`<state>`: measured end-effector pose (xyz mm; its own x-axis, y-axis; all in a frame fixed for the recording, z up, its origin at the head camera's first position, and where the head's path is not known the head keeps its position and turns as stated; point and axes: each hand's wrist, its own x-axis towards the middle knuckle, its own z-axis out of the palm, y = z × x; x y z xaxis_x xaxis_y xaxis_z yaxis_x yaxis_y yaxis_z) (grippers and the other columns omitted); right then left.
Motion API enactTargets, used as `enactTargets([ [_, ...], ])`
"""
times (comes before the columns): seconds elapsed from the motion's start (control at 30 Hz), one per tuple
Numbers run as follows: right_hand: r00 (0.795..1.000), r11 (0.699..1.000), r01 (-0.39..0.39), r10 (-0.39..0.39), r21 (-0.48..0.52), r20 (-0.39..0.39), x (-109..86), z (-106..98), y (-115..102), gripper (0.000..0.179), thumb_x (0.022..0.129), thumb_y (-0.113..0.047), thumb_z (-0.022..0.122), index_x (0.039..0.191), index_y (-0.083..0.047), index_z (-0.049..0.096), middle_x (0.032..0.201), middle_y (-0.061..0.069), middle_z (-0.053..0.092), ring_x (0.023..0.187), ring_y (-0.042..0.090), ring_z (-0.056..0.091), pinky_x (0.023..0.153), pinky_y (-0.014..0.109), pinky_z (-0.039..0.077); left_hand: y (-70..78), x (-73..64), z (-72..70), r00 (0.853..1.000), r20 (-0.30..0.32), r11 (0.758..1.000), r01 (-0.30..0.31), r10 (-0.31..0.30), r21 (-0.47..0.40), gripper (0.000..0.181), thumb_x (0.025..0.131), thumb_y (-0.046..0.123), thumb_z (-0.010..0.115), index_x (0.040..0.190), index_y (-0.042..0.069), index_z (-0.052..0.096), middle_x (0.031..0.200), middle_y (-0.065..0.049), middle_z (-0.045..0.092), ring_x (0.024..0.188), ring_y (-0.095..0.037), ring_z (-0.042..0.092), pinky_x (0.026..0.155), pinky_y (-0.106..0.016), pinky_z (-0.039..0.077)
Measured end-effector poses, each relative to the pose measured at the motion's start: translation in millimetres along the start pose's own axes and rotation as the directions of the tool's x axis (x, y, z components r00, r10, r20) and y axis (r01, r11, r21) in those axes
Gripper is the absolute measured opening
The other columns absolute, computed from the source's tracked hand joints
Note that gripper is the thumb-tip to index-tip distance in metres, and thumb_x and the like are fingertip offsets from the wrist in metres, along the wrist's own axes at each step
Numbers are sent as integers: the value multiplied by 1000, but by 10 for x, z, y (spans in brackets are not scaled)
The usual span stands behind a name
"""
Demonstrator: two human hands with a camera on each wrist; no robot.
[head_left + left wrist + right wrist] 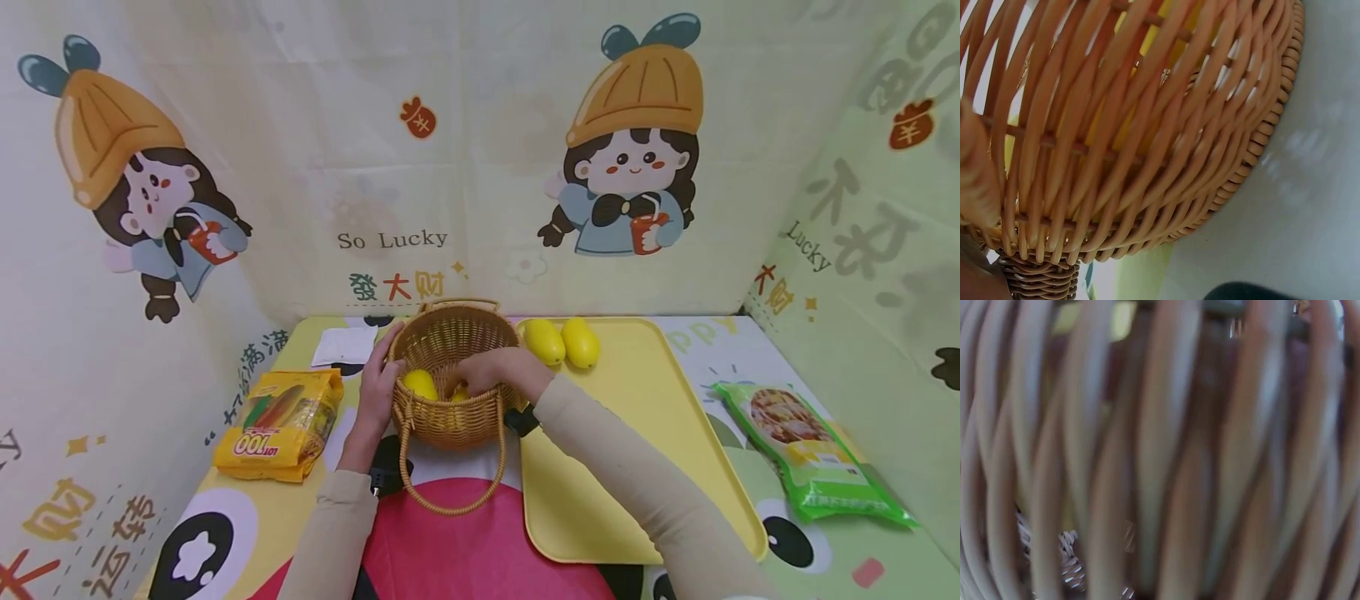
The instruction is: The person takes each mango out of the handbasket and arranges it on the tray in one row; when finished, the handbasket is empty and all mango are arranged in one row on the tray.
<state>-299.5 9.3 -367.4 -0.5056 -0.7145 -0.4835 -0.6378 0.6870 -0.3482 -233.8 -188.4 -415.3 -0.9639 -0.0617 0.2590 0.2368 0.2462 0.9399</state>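
A woven wicker basket (450, 425) stands tilted toward me, its handle (453, 510) hanging down in front. My left hand (377, 387) grips its left rim, thumb over the edge. Inside lies a yellow lemon (420, 384). My right hand (491, 371) reaches in over the right rim, its fingers curled down on another lemon (460, 394), which is mostly hidden. Close up, the left wrist view shows the basket weave (1129, 137) with yellow behind it. Blurred weave (1166, 444) fills the right wrist view, hiding the right hand.
A yellow tray (622, 433) lies right of the basket, with two lemons (562, 342) at its far left corner. An orange snack bag (281, 425) and a white packet (345, 345) lie at the left. A green food bag (813, 450) lies at the right.
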Motion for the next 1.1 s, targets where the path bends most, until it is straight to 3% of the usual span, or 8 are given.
enactTargets([
  [0.23, 1000, 1000, -6, 6, -12, -23, 5, 2, 14, 46, 94, -9, 54, 138, -22, 60, 143, 2, 57, 125, 17, 50, 110, 35, 42, 15, -11, 9, 1000, 0, 1000, -10, 10, -5, 61, 94, 11, 41, 155, 21, 36, 161, -8, 33, 145, -34, 37, 115, -55, 37],
  [0.47, 998, 1000, 8, -8, -2, -66, 21, -4, 29, 45, 91, -9, 56, 133, -24, 65, 137, -2, 60, 110, 17, 50, 95, 29, 42, 10, 0, 9, 1000, 5, 1000, 0, 0, -10, 61, 95, 12, 41, 154, 26, 37, 161, -4, 34, 144, -32, 38, 114, -53, 38],
  [0.7, 990, 996, 73, -79, -55, -117, 30, 7, 39, 43, 89, -9, 57, 129, -23, 67, 122, -3, 65, 102, 17, 51, 85, 27, 41, -1, -7, 10, 1000, 10, 1000, 12, -12, -7, 60, 95, 14, 41, 154, 26, 37, 161, -3, 35, 144, -32, 38, 115, -53, 37],
  [1.1, 983, 996, 93, -92, 2, -161, 23, 8, 67, 48, 87, -11, 62, 134, -22, 65, 127, -4, 64, 107, 16, 52, 92, 28, 45, -10, -9, 6, 1000, 7, 1000, 1, -1, -10, 60, 95, 12, 41, 154, 24, 38, 160, -5, 35, 144, -34, 39, 115, -53, 38],
])
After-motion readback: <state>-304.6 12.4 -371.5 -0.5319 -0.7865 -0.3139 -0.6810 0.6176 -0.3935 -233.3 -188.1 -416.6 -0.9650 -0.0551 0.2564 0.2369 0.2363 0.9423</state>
